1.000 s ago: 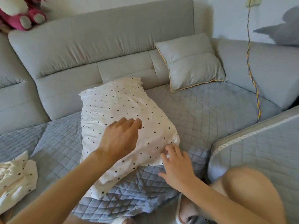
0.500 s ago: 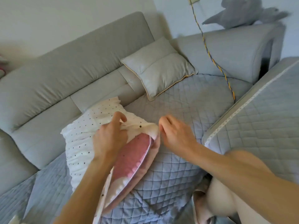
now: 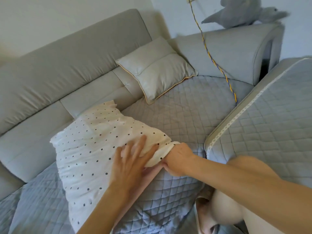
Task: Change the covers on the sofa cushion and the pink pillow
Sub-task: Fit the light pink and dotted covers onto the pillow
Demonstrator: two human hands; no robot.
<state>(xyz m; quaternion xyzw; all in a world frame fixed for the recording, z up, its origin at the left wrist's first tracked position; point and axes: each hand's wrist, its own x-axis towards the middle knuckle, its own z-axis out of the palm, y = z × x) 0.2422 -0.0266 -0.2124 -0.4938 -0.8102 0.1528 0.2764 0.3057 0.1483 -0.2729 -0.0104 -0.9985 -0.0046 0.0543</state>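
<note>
The pillow (image 3: 101,149) lies mid-frame on the sofa (image 3: 67,68). The left hand (image 3: 130,162) presses flat on it, fingers spread; the right hand (image 3: 179,157) grips the cover (image 3: 157,157) corner. It looks soft, light and floppy; best held at the open edge.

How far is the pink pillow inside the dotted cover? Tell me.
Almost fully in: only a pink sliver shows at the dotted cover's open edge, between the left hand and right hand.

- Head view: single camera, looking forward and down from above, sitting close over the hands, taking in the sofa (image 3: 70,68) seat, backrest and far armrest corner.
</note>
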